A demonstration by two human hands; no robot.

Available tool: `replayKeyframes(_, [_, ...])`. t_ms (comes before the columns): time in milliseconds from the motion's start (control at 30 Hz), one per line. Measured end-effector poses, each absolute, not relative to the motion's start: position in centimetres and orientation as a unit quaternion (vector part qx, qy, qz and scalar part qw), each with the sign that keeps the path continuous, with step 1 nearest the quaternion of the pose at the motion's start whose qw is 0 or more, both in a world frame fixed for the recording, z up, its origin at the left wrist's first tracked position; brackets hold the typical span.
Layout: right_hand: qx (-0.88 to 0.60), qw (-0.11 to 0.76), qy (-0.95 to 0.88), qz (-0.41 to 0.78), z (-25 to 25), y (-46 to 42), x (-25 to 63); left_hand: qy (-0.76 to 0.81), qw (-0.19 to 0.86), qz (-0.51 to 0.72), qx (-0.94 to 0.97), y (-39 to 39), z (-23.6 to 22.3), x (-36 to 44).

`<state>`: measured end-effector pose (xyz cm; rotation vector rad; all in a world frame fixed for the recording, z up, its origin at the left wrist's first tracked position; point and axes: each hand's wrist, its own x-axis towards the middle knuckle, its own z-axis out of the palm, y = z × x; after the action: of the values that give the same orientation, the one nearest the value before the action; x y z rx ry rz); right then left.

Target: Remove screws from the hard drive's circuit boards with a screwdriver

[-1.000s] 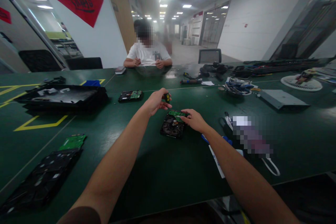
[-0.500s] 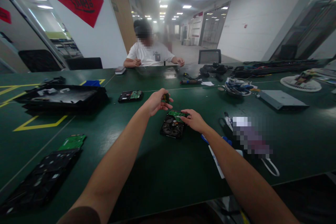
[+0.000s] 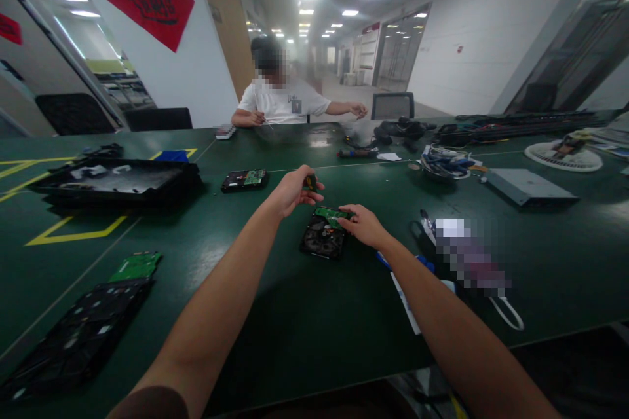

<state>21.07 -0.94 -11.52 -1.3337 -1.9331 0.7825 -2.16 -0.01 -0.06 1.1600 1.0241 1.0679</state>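
Observation:
A hard drive point(image 3: 322, 241) lies on the green table in front of me, its green circuit board point(image 3: 325, 213) at the far end. Above that end, my left hand point(image 3: 295, 193) is closed around a short black-and-yellow handle point(image 3: 310, 182), by its look a screwdriver; its tip cannot be made out. My right hand point(image 3: 364, 225) is at the drive's right edge, thumb and fingers pinched at the circuit board. Whether something small sits between those fingertips is too small to tell.
Another hard drive point(image 3: 244, 180) lies at the far left. Black trays point(image 3: 118, 186) and a black part with a green board point(image 3: 78, 334) are further left. To the right are a pixelated pouch point(image 3: 472, 255), a metal case point(image 3: 528, 186) and cables point(image 3: 446, 160). A person point(image 3: 282, 98) sits opposite.
The handle in my left hand shows more yellow now, as if turned slightly. Both my hands stay in place. The person opposite has stretched one arm out toward the right.

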Motion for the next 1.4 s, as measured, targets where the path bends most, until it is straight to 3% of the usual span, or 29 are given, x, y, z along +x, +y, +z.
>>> replayKeyframes(133, [-0.509, 0.318, -0.738, 0.307, -11.44, -1.00, 21.09, 0.462, 0.542, 0.489, 0.504, 0.13, -0.02, -2.42])
replayKeyframes(400, [-0.506, 0.329, -0.738, 0.304, -11.78, -0.87, 21.08, 0.443, 0.611, 0.462, 0.465, 0.15, 0.14, -2.50])
replayKeyframes(567, [-0.511, 0.326, -0.736, 0.302, -11.51, -0.99, 21.05, 0.453, 0.570, 0.470, 0.500, 0.06, 0.25, -2.67])
replayKeyframes(800, [-0.505, 0.334, -0.737, 0.301, -11.67, -0.89, 21.01, 0.434, 0.615, 0.441, 0.489, 0.07, 0.07, -2.35])
replayKeyframes(1033, [-0.507, 0.331, -0.736, 0.302, -11.79, -0.88, 21.06, 0.463, 0.542, 0.487, 0.504, 0.35, -0.15, -2.65])
replayKeyframes(1267, [-0.510, 0.334, -0.733, 0.302, -11.80, -0.81, 20.98, 0.442, 0.607, 0.450, 0.482, 0.26, -0.06, -2.37])
replayKeyframes(1400, [-0.506, 0.331, -0.738, 0.300, -11.72, -0.83, 21.04, 0.464, 0.567, 0.480, 0.482, 0.44, -0.13, -2.60])
